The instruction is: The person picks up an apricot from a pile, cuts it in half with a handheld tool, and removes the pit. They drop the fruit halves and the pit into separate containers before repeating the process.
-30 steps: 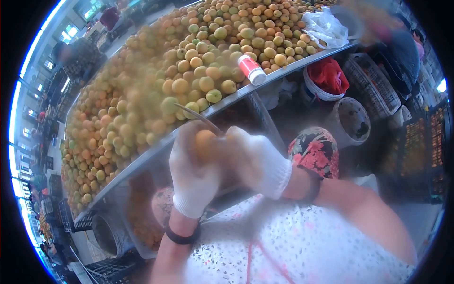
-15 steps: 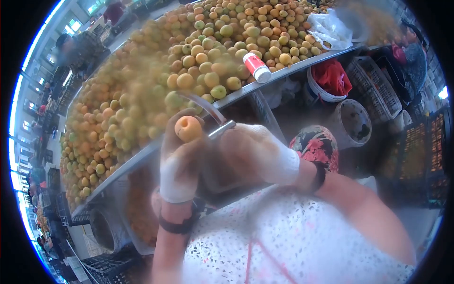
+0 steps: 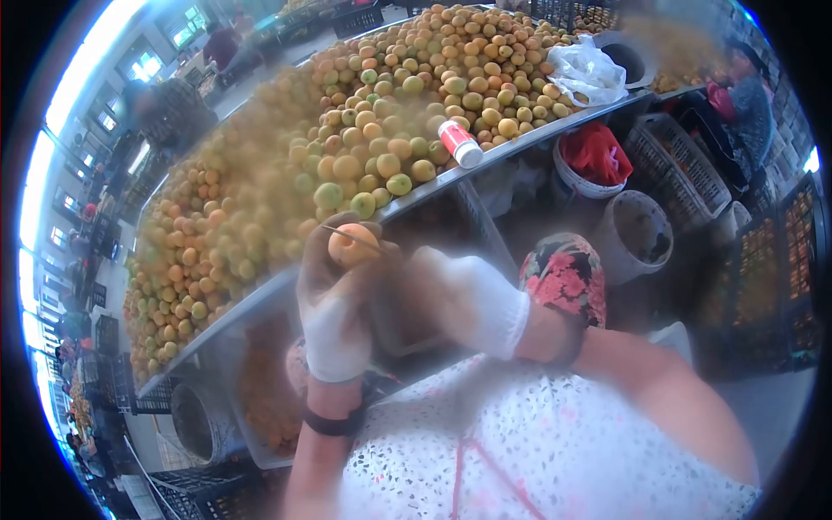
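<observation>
An orange apricot (image 3: 348, 254) is gripped in my left hand (image 3: 336, 316), which wears a white glove stained brown at the fingers. My right hand (image 3: 472, 299), gloved the same way, is closed round a small curved knife (image 3: 360, 238). The thin blade lies across the upper face of the apricot; the handle is hidden by the right fingers and blur. Both hands are close together just in front of the metal edge (image 3: 412, 201) of a table heaped with apricots (image 3: 399, 165).
A red and white bottle (image 3: 460, 144) lies on the heap's near edge, with a white plastic bag (image 3: 588, 71) farther right. Below stand a bucket with a red bag (image 3: 596, 156), a white bucket (image 3: 617, 236) and a crate (image 3: 680, 165). A person (image 3: 750, 117) sits at the right.
The knife blade has moved from beside the apricot, pointing up and away, to lying across it. My right hand has come slightly closer to my left. The view has shifted a little.
</observation>
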The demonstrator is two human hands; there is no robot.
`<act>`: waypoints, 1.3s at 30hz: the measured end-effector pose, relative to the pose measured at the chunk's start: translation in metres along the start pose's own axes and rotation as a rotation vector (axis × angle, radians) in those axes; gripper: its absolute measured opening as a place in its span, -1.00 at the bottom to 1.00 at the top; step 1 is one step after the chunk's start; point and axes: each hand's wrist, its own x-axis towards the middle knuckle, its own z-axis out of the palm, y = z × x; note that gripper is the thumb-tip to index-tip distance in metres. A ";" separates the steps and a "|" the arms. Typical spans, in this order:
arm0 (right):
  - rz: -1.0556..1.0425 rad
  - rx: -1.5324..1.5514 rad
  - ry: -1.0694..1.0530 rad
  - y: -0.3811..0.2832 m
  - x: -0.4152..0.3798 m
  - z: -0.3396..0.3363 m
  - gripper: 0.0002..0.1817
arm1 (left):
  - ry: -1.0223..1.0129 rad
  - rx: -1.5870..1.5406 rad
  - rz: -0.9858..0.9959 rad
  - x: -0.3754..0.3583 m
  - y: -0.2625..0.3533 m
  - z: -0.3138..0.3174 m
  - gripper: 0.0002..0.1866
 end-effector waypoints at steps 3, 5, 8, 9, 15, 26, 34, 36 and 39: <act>-0.031 0.035 0.031 0.026 -0.002 0.017 -0.69 | -0.040 0.034 0.090 -0.002 0.001 0.004 -0.44; -0.031 0.103 0.052 0.030 -0.006 0.023 -0.69 | -0.040 -0.004 0.080 -0.006 0.002 0.014 -0.46; -0.043 0.027 0.102 0.018 -0.006 0.016 -0.68 | -0.041 -0.151 0.025 -0.007 0.001 0.025 -0.48; -0.017 -0.081 0.061 0.010 -0.008 0.010 -0.68 | -0.040 -0.262 -0.028 -0.008 -0.001 0.028 -0.47; -0.056 -0.402 0.028 0.017 -0.007 0.006 -0.69 | -0.048 -0.451 -0.193 0.005 -0.032 0.026 -0.39; -0.056 -0.488 0.036 0.030 0.006 0.006 -0.76 | 0.029 -0.247 -0.136 0.018 -0.039 0.019 -0.24; -0.100 -0.493 0.042 0.024 0.000 0.006 -0.74 | 0.071 -0.028 -0.107 0.010 -0.039 0.023 -0.24; -0.063 -0.527 -0.006 0.018 -0.002 0.006 -0.74 | 0.045 -0.154 -0.189 0.008 -0.039 0.016 -0.25; -0.051 -0.539 -0.023 0.005 -0.005 0.000 -0.73 | 0.002 -0.247 -0.242 0.003 -0.028 0.020 -0.29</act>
